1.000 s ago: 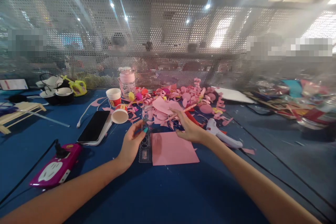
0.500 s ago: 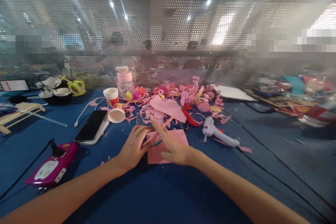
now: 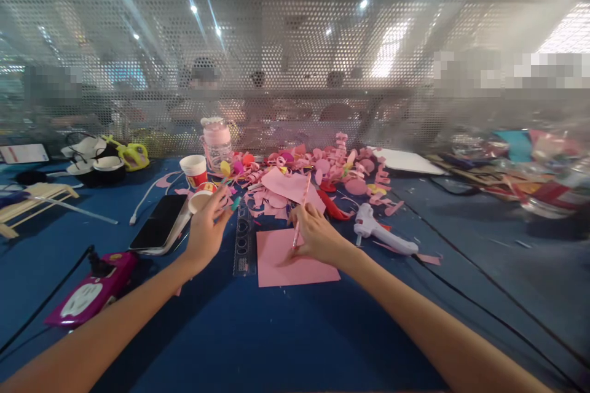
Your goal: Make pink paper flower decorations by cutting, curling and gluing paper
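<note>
My right hand (image 3: 316, 234) grips a thin pink pencil (image 3: 301, 209), its tip down on a square pink sheet (image 3: 295, 267) lying flat on the blue table (image 3: 276, 344). A clear template ruler (image 3: 243, 239) lies along the sheet's left edge. Raised a little above the table, my left hand (image 3: 207, 228) is left of the ruler with fingers loosely curled; a small teal object shows at its fingertips. I cannot tell whether it grips that object.
A pile of pink paper scraps (image 3: 318, 175) lies behind the sheet. A white glue gun (image 3: 380, 236) is to the right, a phone (image 3: 159, 228) and two paper cups (image 3: 196, 169) to the left. A magenta power strip (image 3: 87, 295) sits at the near left. Perforated metal screen (image 3: 295, 61) behind.
My left hand has lifted off the sheet and moved left and back. My right hand has turned the pencil upright, tip on the sheet. The ruler now lies uncovered beside the sheet.
</note>
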Demonstrator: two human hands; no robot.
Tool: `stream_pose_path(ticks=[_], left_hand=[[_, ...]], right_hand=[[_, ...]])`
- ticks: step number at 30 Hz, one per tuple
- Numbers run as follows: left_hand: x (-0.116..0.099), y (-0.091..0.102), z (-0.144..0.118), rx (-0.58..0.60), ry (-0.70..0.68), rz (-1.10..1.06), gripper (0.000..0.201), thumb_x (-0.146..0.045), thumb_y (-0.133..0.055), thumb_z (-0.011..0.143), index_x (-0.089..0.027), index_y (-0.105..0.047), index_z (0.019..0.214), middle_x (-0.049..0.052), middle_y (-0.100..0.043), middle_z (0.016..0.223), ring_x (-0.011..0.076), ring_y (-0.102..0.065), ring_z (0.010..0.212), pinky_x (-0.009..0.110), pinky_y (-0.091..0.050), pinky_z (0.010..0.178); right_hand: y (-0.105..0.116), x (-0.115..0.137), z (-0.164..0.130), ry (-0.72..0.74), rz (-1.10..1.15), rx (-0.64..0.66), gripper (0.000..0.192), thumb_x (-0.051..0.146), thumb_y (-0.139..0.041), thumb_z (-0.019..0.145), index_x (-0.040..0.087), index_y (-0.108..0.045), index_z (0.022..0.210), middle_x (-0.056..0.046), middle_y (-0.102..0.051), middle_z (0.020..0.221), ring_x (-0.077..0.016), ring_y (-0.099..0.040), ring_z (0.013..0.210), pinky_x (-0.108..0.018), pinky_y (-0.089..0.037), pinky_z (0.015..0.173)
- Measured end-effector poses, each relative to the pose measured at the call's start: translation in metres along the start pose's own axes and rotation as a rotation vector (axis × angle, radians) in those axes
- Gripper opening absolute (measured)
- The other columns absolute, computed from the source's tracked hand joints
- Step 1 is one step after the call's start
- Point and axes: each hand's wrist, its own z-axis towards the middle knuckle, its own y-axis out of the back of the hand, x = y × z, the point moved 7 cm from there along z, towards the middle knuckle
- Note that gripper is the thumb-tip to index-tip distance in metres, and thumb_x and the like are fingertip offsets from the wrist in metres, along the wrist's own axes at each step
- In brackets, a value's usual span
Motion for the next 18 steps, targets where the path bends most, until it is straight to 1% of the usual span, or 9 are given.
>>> stream_pose_path(ticks=[1, 3, 6, 8, 10, 11, 14, 16, 18], left_hand=[[-0.005, -0.003, -0.002, 0.033, -0.062, 0.079, 0.045, -0.031, -0.049, 0.087, -0.021, -0.043, 0.131, 0.011, -0.049, 0.133, 0.0226, -0.061, 0.104, 0.037, -0.053, 0.084], [-0.017, -0.009, -0.009, 0.072, -0.176, 0.281, 0.044, -0.032, -0.048, 0.088, -0.022, -0.043, 0.130, 0.012, -0.043, 0.138, 0.0252, -0.058, 0.108, 0.041, -0.052, 0.085], [-0.028, -0.015, -0.018, 0.079, -0.277, 0.500, 0.041, -0.034, -0.050, 0.086, -0.018, -0.049, 0.124, 0.014, -0.047, 0.130, 0.0308, -0.051, 0.113, 0.047, -0.048, 0.089], [-0.031, -0.020, -0.023, 0.122, -0.301, 0.482, 0.043, -0.034, -0.051, 0.085, -0.016, -0.047, 0.124, 0.014, -0.050, 0.125, 0.0315, -0.047, 0.116, 0.048, -0.043, 0.094], [-0.030, -0.026, -0.028, 0.206, -0.290, 0.372, 0.048, -0.036, -0.050, 0.085, -0.016, -0.041, 0.128, 0.014, -0.047, 0.128, 0.0301, -0.043, 0.121, 0.050, -0.038, 0.100], [-0.028, -0.028, -0.030, 0.249, -0.262, 0.304, 0.052, -0.038, -0.050, 0.085, -0.016, -0.037, 0.131, 0.014, -0.044, 0.131, 0.0299, -0.039, 0.124, 0.051, -0.034, 0.102], [-0.024, -0.038, -0.037, 0.375, -0.110, 0.030, 0.063, -0.044, -0.053, 0.083, -0.017, -0.030, 0.135, 0.016, -0.036, 0.139, 0.0297, -0.029, 0.131, 0.054, -0.025, 0.107], [-0.024, -0.046, -0.042, 0.454, 0.043, -0.274, 0.063, -0.045, -0.053, 0.083, -0.020, -0.029, 0.135, 0.015, -0.036, 0.141, 0.0279, -0.032, 0.131, 0.051, -0.029, 0.106], [-0.026, -0.054, -0.048, 0.480, 0.249, -0.619, 0.063, -0.045, -0.055, 0.081, -0.022, -0.029, 0.134, 0.016, -0.040, 0.138, 0.0257, -0.047, 0.120, 0.046, -0.041, 0.098]], right_hand=[[-0.003, 0.000, 0.000, -0.004, -0.020, 0.022, 0.059, 0.049, -0.080, 0.048, 0.018, -0.044, 0.083, -0.009, -0.055, 0.085, -0.0280, -0.051, 0.084, -0.039, -0.045, 0.071], [-0.006, -0.001, 0.001, -0.016, -0.038, 0.052, 0.058, 0.046, -0.081, 0.048, 0.018, -0.042, 0.080, -0.009, -0.055, 0.083, -0.0267, -0.052, 0.081, -0.036, -0.044, 0.068], [0.000, -0.003, 0.001, 0.011, -0.052, 0.044, 0.050, 0.043, -0.077, 0.056, 0.019, -0.040, 0.078, -0.009, -0.056, 0.079, -0.0228, -0.053, 0.072, -0.032, -0.041, 0.064], [0.011, -0.004, 0.002, 0.031, -0.018, -0.008, 0.037, 0.040, -0.068, 0.071, 0.020, -0.037, 0.076, -0.003, -0.054, 0.066, -0.0187, -0.051, 0.061, -0.031, -0.039, 0.061], [0.025, -0.010, 0.002, -0.024, 0.110, -0.136, 0.026, 0.034, -0.054, 0.082, 0.022, -0.033, 0.074, 0.005, -0.045, 0.052, -0.0144, -0.047, 0.050, -0.028, -0.037, 0.058], [0.031, -0.014, 0.001, -0.076, 0.209, -0.225, 0.024, 0.032, -0.050, 0.084, 0.022, -0.032, 0.073, 0.008, -0.039, 0.049, -0.0125, -0.043, 0.046, -0.026, -0.036, 0.055], [0.037, -0.020, -0.008, -0.239, 0.517, -0.492, 0.026, 0.033, -0.050, 0.082, 0.023, -0.029, 0.071, 0.009, -0.033, 0.053, -0.0086, -0.036, 0.044, -0.021, -0.033, 0.047], [0.035, -0.014, -0.017, -0.322, 0.607, -0.640, 0.027, 0.033, -0.051, 0.081, 0.023, -0.028, 0.071, 0.008, -0.033, 0.057, -0.0083, -0.035, 0.045, -0.021, -0.032, 0.045], [0.034, -0.002, -0.026, -0.361, 0.594, -0.751, 0.025, 0.031, -0.051, 0.083, 0.023, -0.029, 0.073, 0.008, -0.032, 0.058, -0.0081, -0.033, 0.047, -0.021, -0.031, 0.045]])
